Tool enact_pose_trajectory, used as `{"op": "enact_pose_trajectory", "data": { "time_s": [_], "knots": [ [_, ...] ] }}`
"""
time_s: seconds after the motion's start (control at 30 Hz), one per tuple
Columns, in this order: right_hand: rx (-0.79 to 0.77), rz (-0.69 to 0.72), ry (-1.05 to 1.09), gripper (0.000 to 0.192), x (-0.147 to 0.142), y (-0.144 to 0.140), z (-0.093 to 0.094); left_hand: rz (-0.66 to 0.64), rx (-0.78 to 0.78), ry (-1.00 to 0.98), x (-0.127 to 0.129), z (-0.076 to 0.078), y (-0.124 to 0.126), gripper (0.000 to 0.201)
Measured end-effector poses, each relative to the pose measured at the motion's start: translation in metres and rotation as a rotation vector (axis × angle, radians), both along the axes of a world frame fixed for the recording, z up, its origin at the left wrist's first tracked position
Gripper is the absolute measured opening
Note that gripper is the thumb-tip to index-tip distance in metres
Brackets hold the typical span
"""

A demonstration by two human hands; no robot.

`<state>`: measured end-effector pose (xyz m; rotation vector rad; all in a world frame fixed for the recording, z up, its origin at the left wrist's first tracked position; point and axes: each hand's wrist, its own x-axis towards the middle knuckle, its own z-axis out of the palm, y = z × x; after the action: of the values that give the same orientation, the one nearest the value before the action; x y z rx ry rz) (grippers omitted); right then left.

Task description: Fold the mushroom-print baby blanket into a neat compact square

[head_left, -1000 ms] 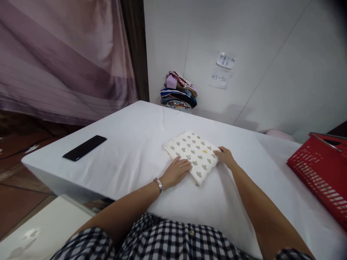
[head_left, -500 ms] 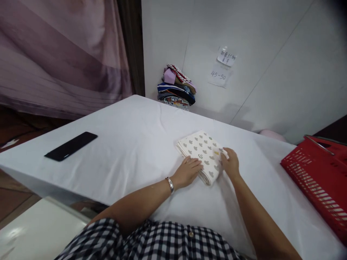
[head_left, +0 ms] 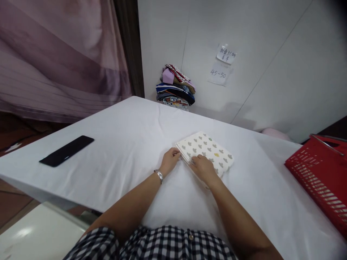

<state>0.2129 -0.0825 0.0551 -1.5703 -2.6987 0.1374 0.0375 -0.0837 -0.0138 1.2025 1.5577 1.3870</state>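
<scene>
Cream cotton, printed with small grey shapes and one yellow mark: the folded cream cloth [head_left: 207, 151] lies flat near the middle of the desk [head_left: 130, 144], which is covered by a smooth white sheet. Change since half a second ago: both hands have shifted to the cloth's near-left corner. The right hand [head_left: 203, 168], earlier at the right edge, now lies palm down on the near edge, fingers spread flat, holding nothing but pressing the fabric. The left hand [head_left: 170, 160], earlier flat on top, now sits at the left corner with fingers curled against the stacked layers; whether it pinches them or only touches cannot be told. The cloth itself has barely moved and remains a compact, several-layer rectangle, so the folding looks complete and the hands appear placed for squaring or gripping. A silver bracelet [head_left: 158, 176] sits on the left wrist. Surface: a black slab-shaped phone [head_left: 66, 150] lies well apart at the left; a red plastic slatted basket [head_left: 320, 177] stands at the right edge. Room: a pile of folded coloured fabrics [head_left: 175, 88] against the white wall, two handwritten paper notes [head_left: 222, 65] above it, a mauve curtain [head_left: 59, 54] at left.
</scene>
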Motion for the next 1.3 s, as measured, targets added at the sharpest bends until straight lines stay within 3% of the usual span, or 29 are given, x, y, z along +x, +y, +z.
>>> {"op": "enact_pose_trajectory", "data": {
  "time_s": [0.23, 0.53, 0.83, 1.17, 1.3],
  "knots": [
    [-0.062, 0.041, -0.035, 0.024, -0.014, 0.019, 0.002, -0.033, -0.002, -0.077, 0.002, -0.004, 0.002, 0.015],
    [-0.104, 0.014, 0.005, 0.026, -0.022, 0.036, -0.002, -0.025, 0.025, 0.028, 0.003, -0.014, 0.007, 0.014],
    [-0.053, 0.057, 0.075, 0.020, -0.036, 0.048, -0.010, -0.020, 0.010, 0.023, 0.002, -0.013, 0.008, 0.011],
    [-0.069, -0.051, 0.241, 0.017, -0.030, 0.047, -0.012, 0.007, -0.039, 0.009, 0.003, -0.006, 0.008, 0.016],
    [-0.077, -0.068, 0.255, 0.017, -0.032, 0.046, -0.012, 0.035, -0.070, 0.100, 0.004, -0.002, 0.008, 0.019]
  ]
}}
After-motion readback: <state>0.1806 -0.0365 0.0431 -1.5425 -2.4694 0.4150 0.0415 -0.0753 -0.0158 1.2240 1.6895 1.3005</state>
